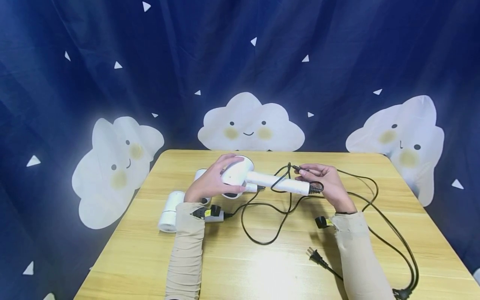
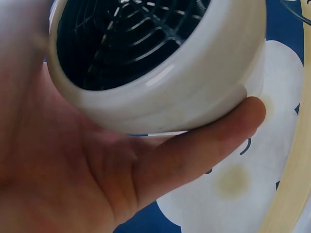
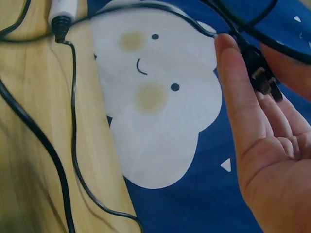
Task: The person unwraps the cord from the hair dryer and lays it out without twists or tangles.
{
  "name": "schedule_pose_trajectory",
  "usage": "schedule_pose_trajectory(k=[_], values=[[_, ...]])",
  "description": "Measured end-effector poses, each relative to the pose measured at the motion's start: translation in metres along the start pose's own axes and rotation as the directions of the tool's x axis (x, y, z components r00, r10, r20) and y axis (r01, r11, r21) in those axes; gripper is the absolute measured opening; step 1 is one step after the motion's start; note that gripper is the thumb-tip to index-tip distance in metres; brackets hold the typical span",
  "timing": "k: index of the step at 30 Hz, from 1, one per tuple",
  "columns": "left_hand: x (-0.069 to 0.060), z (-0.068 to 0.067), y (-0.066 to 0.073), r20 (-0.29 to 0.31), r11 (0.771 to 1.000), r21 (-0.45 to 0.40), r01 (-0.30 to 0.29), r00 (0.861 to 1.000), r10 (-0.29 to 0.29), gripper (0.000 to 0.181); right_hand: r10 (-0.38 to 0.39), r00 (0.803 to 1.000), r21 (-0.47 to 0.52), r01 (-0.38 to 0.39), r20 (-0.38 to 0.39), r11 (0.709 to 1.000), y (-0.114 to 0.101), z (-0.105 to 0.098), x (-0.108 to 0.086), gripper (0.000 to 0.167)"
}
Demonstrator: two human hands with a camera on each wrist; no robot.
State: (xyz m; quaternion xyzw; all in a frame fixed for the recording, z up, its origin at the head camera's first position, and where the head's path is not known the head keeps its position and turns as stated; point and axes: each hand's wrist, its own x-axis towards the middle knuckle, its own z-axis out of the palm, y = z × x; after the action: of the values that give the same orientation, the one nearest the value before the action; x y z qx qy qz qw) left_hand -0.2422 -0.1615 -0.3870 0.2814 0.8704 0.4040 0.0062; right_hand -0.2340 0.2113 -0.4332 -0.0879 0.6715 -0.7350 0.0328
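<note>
My left hand (image 1: pixel 214 180) grips a white hair dryer (image 1: pixel 237 171) by its round head, above the table. In the left wrist view the dark grille (image 2: pixel 141 39) faces the camera, and the thumb lies along the white rim. The handle points right, with a black cord (image 1: pixel 316 188) leaving its end and looping around it. My right hand (image 1: pixel 325 183) pinches a black two-pin plug (image 3: pixel 257 73) between thumb and fingers, just beyond the handle's end. The plug's prongs show clearly in the right wrist view. Part of the left hand's fingers is hidden behind the dryer head.
On the wooden table (image 1: pixel 262 271), another white dryer (image 1: pixel 172 212) lies at left, partly behind my left forearm. A further white dryer (image 1: pixel 200 173) lies behind the held one. Tangled black cords (image 1: pixel 264 242) spread rightward. A loose plug (image 1: pixel 316 256) lies near my right forearm.
</note>
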Motion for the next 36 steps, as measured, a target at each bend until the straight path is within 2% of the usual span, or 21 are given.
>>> schedule_pose_trajectory(k=[5,13,21,26,34,36], values=[[-0.001,-0.001,0.000,0.001,1.000,0.000,0.016,1.000,-0.016,0.085,-0.105,0.994,0.092,0.106,-0.024,0.990,-0.004,0.001,-0.001,0.024],[-0.001,0.001,-0.003,0.020,1.000,0.010,0.015,1.000,-0.015,0.084,-0.221,0.968,0.220,0.242,-0.116,0.945,-0.009,0.007,-0.002,0.023],[0.000,0.000,-0.006,0.016,0.998,0.027,0.049,0.999,-0.049,0.086,-0.294,0.920,0.342,0.373,-0.260,0.863,-0.016,0.013,-0.004,0.023],[-0.001,-0.002,-0.009,-0.005,0.997,0.027,0.074,0.997,-0.073,0.086,-0.320,0.894,0.395,0.430,-0.315,0.812,-0.020,0.014,-0.005,0.026],[-0.003,-0.008,-0.013,-0.063,0.994,0.001,0.110,0.992,-0.109,0.086,-0.358,0.885,0.499,0.464,-0.299,0.732,-0.020,0.007,-0.005,0.024],[-0.003,-0.011,-0.015,-0.093,0.994,-0.008,0.108,0.990,-0.109,0.086,-0.363,0.881,0.501,0.472,-0.303,0.725,-0.020,0.004,-0.004,0.024]])
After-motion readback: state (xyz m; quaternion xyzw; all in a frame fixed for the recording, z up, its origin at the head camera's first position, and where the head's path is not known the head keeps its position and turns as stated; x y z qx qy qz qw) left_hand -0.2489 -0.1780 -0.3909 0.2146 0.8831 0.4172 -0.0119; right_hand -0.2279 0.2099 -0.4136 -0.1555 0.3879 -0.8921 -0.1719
